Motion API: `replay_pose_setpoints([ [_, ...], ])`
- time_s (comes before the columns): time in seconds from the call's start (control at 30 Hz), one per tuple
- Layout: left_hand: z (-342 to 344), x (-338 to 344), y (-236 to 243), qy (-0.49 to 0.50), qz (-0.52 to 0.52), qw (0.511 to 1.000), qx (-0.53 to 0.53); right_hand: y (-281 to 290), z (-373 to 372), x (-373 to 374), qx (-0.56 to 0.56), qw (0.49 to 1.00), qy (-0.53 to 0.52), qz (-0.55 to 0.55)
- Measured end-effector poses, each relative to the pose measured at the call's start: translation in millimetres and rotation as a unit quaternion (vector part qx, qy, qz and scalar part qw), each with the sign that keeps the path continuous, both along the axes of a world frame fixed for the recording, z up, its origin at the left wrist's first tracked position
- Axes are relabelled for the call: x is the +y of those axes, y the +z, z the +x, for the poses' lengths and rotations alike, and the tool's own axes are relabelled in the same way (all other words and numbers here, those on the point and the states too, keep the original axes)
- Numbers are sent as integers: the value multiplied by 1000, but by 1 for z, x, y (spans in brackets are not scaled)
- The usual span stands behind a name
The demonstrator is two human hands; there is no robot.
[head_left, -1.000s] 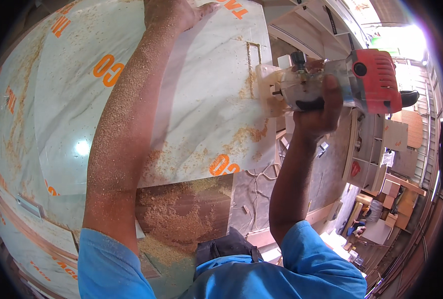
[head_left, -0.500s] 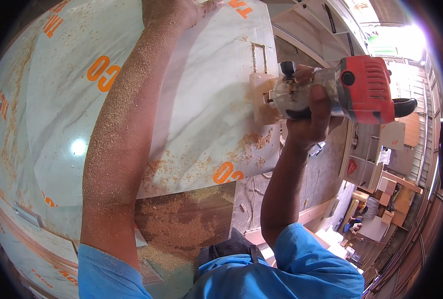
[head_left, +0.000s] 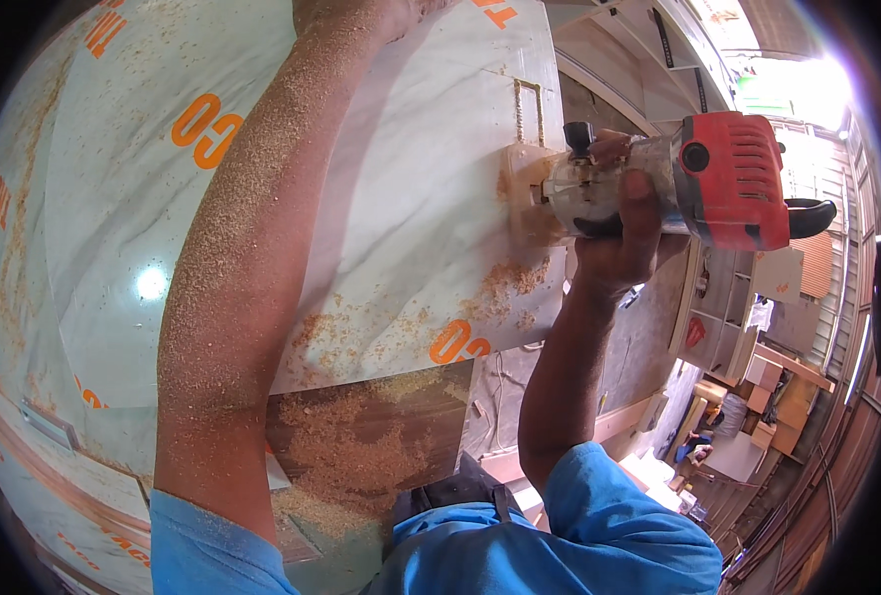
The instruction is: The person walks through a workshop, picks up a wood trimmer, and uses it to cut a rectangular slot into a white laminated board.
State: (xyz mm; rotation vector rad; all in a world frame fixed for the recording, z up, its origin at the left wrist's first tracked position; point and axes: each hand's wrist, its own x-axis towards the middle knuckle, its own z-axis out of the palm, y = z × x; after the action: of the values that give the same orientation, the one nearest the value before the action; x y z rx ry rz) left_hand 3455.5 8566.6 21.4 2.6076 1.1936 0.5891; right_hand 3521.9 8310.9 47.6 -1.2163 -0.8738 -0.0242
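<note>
My right hand [head_left: 627, 223] is closed round the body of a red trim router [head_left: 740, 183] with a clear base. The router lies sideways across the right edge of a white marble-patterned panel [head_left: 411, 228], its base against the panel by a thin rectangular groove [head_left: 528, 111]. Its bit is hard to make out. At the upper edge of the picture my left hand [head_left: 386, 12] rests on the panel. A thumb stretches out to the right there, while the other fingers are out of frame. Sawdust coats my left forearm [head_left: 252, 238].
Sawdust [head_left: 515, 281] lies around the router on the panel. Below the panel is a brown wood-grain board [head_left: 361, 436] heaped with shavings. A cable [head_left: 500, 397] hangs beyond the panel's right edge. Cardboard boxes [head_left: 763, 372] and boards stand further right.
The view has shifted slightly, so the panel and router appear a little further right. My left hand sits slightly higher and is more cut off. My right hand keeps its hold on the router.
</note>
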Motion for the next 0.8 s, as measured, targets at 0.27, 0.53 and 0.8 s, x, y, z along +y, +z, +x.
replay_pose_setpoints([
  [0.27,0,-5,-4,12,21,1000,6,4,-3,2,9,1000,-11,-16],
  [0.53,4,-7,-4,10,-14,1000,12,4,-4,1,-7,998,-42,-37],
  [0.8,4,-10,-2,10,-25,999,31,6,-6,1,-22,998,-31,-45],
])
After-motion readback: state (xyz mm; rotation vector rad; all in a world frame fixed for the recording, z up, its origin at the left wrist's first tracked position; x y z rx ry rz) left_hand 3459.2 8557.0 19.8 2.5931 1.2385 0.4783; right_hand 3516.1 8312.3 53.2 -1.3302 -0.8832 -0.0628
